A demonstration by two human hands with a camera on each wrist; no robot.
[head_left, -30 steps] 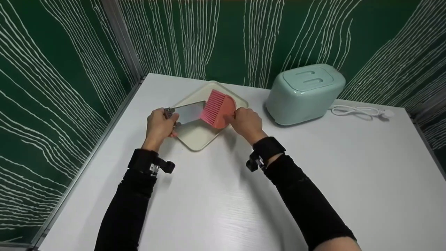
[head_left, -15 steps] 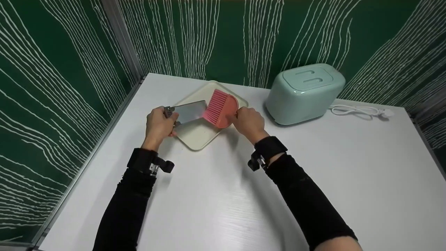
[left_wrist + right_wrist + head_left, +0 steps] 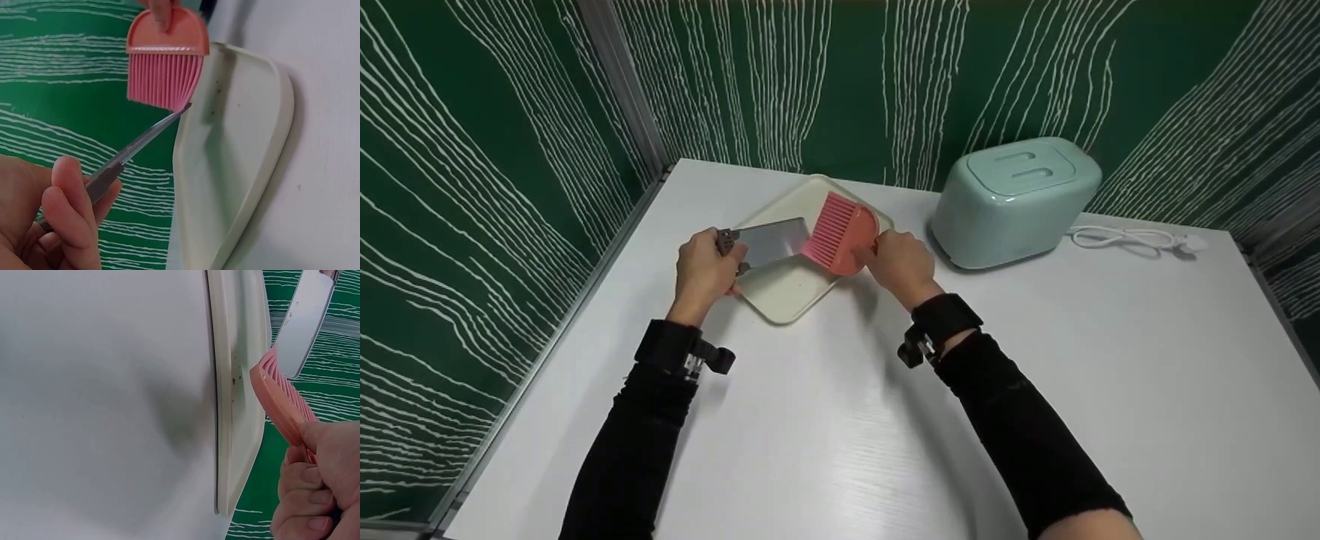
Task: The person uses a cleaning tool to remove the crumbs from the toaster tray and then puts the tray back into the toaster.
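My left hand (image 3: pixel 705 268) grips a thin metal crumb tray (image 3: pixel 771 241) by its grey end piece, thumb on top. The crumb tray is raised above a cream tray (image 3: pixel 786 301) on the table. In my right hand (image 3: pixel 904 264) is a salmon-coloured brush (image 3: pixel 855 241) with long pink bristles, pinched at its rounded back. Its bristle corner touches the far end of the metal plate, and in the left wrist view the bristles (image 3: pixel 166 79) bend there. Small brown crumbs (image 3: pixel 234 381) lie in the cream tray. Specks show on the plate (image 3: pixel 301 320) in the right wrist view.
A mint-green toaster (image 3: pixel 1012 206) stands right of the cream tray, near the back edge. Its white cord and plug (image 3: pixel 1140 238) lie to its right. Green walls (image 3: pixel 847 97) with white lines border the white table (image 3: pixel 810 435) at the back and left.
The brush in my right hand has shifted slightly rightward, its bristles moving to the end of the crumb tray. My left hand and the crumb tray stay almost still.
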